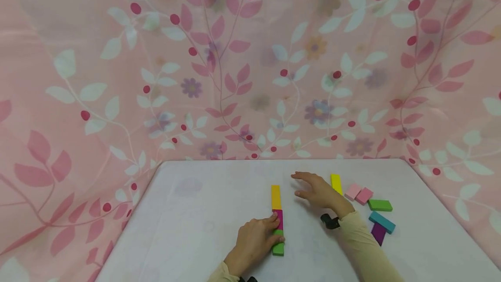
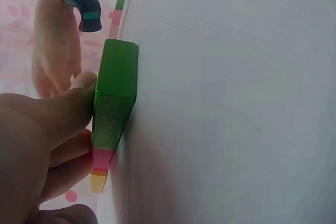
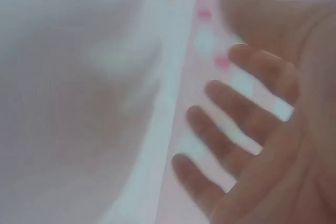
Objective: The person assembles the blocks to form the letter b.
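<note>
My left hand (image 1: 253, 238) rests on a row of wooden blocks, its thumb lying across a green block (image 2: 116, 72) and its fingertips on a magenta block (image 1: 277, 219). An orange-yellow block (image 1: 275, 197) extends the row at the far end. In the left wrist view the green block is closest, with the magenta one behind it. My right hand (image 1: 322, 195) hovers to the right of the row, fingers spread and holding nothing. The right wrist view shows its spread fingers (image 3: 241, 111), slightly blurred, with the orange-yellow block at the top edge.
Beyond my right hand lie a yellow block (image 1: 336, 183), a light pink block (image 1: 353, 192), a darker pink block (image 1: 364, 196) and another green block (image 1: 380, 205). A blue block (image 1: 382, 222) overlaps a purple block (image 1: 378, 233). A floral curtain (image 1: 250, 77) hangs behind the white table (image 1: 188, 229).
</note>
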Demonstrator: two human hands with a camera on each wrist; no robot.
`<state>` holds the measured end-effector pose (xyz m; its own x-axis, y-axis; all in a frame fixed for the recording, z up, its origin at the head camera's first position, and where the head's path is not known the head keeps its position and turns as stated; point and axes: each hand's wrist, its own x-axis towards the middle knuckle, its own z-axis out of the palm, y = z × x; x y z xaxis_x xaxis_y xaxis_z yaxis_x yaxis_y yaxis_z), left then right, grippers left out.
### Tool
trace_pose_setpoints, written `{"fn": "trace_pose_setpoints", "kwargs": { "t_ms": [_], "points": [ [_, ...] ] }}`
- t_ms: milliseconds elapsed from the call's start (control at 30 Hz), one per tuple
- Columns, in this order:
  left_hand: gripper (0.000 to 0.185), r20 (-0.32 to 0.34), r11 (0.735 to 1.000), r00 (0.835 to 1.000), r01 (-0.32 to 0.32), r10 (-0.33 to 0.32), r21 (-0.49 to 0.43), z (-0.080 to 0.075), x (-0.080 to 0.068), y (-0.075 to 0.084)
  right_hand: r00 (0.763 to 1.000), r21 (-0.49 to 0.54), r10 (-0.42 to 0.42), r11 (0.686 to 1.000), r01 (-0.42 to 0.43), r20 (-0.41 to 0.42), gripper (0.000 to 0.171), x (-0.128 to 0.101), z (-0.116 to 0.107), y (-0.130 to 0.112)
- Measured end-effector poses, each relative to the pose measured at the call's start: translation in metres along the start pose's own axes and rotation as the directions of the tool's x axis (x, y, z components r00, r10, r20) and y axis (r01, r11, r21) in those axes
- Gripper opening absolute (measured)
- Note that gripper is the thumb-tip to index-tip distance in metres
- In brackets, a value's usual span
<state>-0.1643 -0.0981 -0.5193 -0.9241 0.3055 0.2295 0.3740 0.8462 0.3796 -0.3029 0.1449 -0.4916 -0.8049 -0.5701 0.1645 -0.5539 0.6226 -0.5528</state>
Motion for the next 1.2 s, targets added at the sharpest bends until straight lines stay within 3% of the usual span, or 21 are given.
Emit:
{"fn": "trace_pose_setpoints", "kwargs": {
  "t_ms": [300,433,633,900,1200],
  "points": [
    [0.051,0.001,0.999,1.0,0.001,-0.001,-0.034,0.001,-0.002,0.001,0.993,-0.098,0.099,0.99,-0.106,-0.066,0.053,-0.024,-0.042,0.048],
    [0.051,0.009,0.999,1.0,0.003,-0.002,-0.046,0.003,-0.002,0.0,0.984,-0.115,0.166,0.978,-0.172,-0.06,0.053,-0.035,-0.049,0.063],
    [0.052,0.019,0.999,1.0,0.007,-0.006,-0.034,0.002,-0.002,-0.002,0.981,-0.06,0.184,0.98,-0.187,-0.066,0.043,-0.04,-0.049,0.07],
    [0.053,0.028,0.998,0.999,0.022,-0.021,-0.053,0.0,-0.001,-0.001,0.975,-0.061,0.189,0.978,-0.197,-0.119,0.047,-0.033,-0.037,0.066],
    [0.053,0.031,0.998,0.999,0.028,-0.026,-0.063,0.001,-0.002,0.0,0.976,-0.122,0.141,0.979,-0.162,-0.165,0.046,-0.027,-0.027,0.063]
  ]
}}
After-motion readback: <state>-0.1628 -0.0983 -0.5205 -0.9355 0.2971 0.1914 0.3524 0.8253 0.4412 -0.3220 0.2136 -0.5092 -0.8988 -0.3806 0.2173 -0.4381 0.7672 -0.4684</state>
